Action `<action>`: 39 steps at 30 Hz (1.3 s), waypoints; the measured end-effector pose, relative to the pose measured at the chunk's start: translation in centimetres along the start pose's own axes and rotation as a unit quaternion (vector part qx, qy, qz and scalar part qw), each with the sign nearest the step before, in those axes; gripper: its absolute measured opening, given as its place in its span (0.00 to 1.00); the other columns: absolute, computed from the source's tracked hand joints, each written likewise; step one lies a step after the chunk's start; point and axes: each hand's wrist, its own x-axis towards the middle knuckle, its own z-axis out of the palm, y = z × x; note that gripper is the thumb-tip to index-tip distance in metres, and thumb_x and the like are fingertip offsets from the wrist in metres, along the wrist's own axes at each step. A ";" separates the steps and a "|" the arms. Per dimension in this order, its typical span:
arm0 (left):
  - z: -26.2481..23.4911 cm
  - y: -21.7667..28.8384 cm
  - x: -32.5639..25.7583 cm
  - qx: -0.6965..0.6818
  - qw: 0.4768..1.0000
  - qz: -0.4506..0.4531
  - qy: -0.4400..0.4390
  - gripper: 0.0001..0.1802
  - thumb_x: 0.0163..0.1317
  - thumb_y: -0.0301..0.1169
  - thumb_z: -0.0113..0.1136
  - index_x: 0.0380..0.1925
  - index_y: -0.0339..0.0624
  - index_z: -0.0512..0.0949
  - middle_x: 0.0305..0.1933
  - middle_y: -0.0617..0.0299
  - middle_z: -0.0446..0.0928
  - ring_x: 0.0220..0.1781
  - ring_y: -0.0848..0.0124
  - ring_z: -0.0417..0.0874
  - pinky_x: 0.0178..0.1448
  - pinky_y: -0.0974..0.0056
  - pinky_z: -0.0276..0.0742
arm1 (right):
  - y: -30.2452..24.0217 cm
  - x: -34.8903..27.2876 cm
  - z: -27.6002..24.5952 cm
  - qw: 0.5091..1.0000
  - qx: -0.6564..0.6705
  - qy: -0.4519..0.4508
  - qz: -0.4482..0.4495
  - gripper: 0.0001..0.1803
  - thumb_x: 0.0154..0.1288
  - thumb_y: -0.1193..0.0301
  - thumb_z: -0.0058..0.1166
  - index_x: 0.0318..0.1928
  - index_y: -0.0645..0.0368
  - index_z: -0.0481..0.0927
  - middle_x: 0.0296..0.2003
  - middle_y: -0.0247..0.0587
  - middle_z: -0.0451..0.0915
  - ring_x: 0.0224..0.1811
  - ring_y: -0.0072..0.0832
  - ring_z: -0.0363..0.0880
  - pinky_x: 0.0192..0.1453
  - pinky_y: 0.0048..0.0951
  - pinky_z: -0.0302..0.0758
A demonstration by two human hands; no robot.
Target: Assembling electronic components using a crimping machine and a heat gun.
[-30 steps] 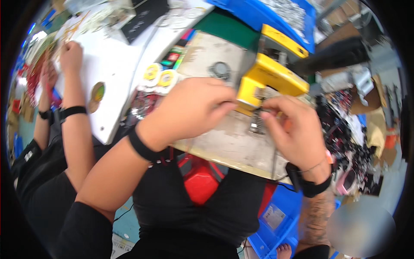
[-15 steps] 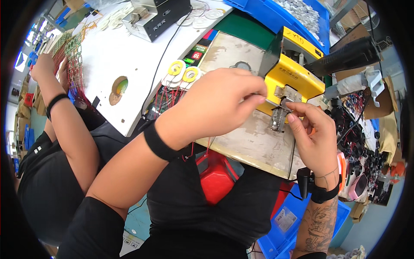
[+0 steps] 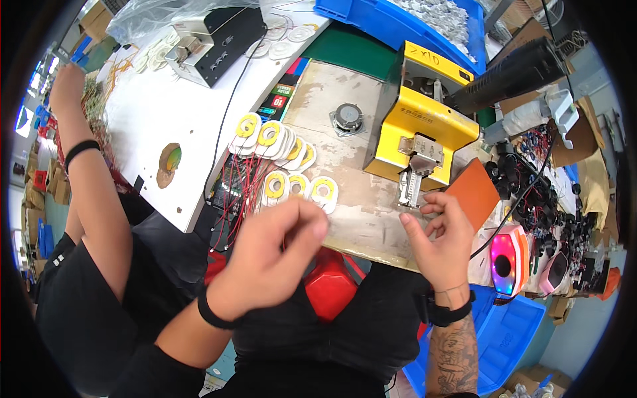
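My left hand [image 3: 262, 259] hovers over the near bench edge, thumb and forefinger curled close together; whatever they may hold is too small to make out. Just beyond it lie white rounded pads with yellow rings and red wires [image 3: 323, 194]. My right hand [image 3: 441, 232], thumb and fingers apart and apparently holding nothing, is close to the small metal fixture [image 3: 409, 188] at the front of a yellow bench machine [image 3: 424, 116]. A thick black bar [image 3: 507, 78] sticks out from the machine's right. A round silver-and-black speaker [image 3: 348, 119] lies on the worn bench board [image 3: 361, 229].
An orange plate [image 3: 474, 196] lies right of the machine. A blue bin [image 3: 371, 26] of silvery parts stands behind. At left are a white table [image 3: 133, 142], a metal-and-black box [image 3: 219, 46] and a co-worker's arm [image 3: 96, 172]. A lit-up orange-white device [image 3: 507, 262] stands at right.
My left hand has drawn back from the machine's fixture, leftward and nearer to me. The right hand has shifted slightly down and its fingers have come away from the fixture. The view has shifted.
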 end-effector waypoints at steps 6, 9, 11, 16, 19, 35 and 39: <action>1.2 -2.0 -6.5 0.042 0.992 -0.007 -0.119 0.04 0.75 0.26 0.65 0.43 0.36 0.83 0.36 0.56 0.82 0.34 0.65 0.84 0.40 0.63 0.79 | 0.7 -0.6 2.1 0.999 0.006 0.028 -0.037 0.14 0.66 0.70 0.76 0.44 0.62 0.83 0.36 0.40 0.85 0.23 0.25 0.77 0.29 0.31 0.73; 1.2 -1.3 -8.0 0.047 0.986 0.003 -0.161 0.02 0.75 0.24 0.64 0.42 0.37 0.83 0.36 0.55 0.83 0.36 0.58 0.86 0.41 0.60 0.80 | 1.1 -1.5 2.0 0.996 -0.003 0.042 -0.080 0.11 0.68 0.72 0.74 0.42 0.62 0.82 0.35 0.40 0.84 0.23 0.26 0.77 0.29 0.29 0.73; 1.3 -1.6 -8.3 0.046 0.986 0.008 -0.160 0.02 0.75 0.24 0.64 0.42 0.37 0.83 0.36 0.55 0.83 0.36 0.58 0.86 0.41 0.60 0.80 | 1.0 -1.7 1.9 0.995 0.001 0.032 -0.094 0.11 0.69 0.72 0.73 0.42 0.62 0.82 0.35 0.39 0.84 0.24 0.25 0.78 0.29 0.28 0.73; 1.3 -2.4 -8.7 0.062 0.989 0.047 -0.125 0.03 0.75 0.25 0.64 0.43 0.36 0.83 0.36 0.55 0.82 0.35 0.60 0.85 0.41 0.61 0.80 | 0.5 -1.4 2.6 0.997 0.052 0.040 -0.028 0.11 0.71 0.71 0.72 0.43 0.62 0.82 0.37 0.39 0.84 0.25 0.24 0.78 0.29 0.27 0.73; 0.9 -2.4 -9.1 0.060 0.990 0.005 -0.124 0.03 0.75 0.25 0.65 0.43 0.36 0.83 0.36 0.55 0.82 0.34 0.61 0.84 0.40 0.62 0.79 | 1.0 -1.2 2.4 0.997 0.048 0.025 -0.049 0.11 0.72 0.71 0.71 0.44 0.62 0.82 0.37 0.39 0.84 0.25 0.24 0.78 0.30 0.27 0.73; 1.0 -2.2 -8.6 0.080 0.991 -0.065 -0.081 0.05 0.78 0.26 0.63 0.44 0.35 0.82 0.36 0.59 0.81 0.31 0.72 0.79 0.37 0.67 0.75 | 2.0 -1.6 3.3 0.989 0.139 0.044 -0.023 0.09 0.75 0.72 0.68 0.48 0.63 0.84 0.37 0.39 0.84 0.27 0.22 0.80 0.33 0.23 0.77; 1.7 -1.7 -7.6 0.084 0.991 -0.057 -0.083 0.04 0.78 0.26 0.63 0.44 0.35 0.82 0.36 0.59 0.81 0.31 0.72 0.79 0.37 0.66 0.76 | 2.5 -1.6 3.5 0.987 0.155 0.042 -0.021 0.08 0.74 0.72 0.68 0.47 0.62 0.84 0.37 0.38 0.83 0.27 0.21 0.79 0.32 0.23 0.76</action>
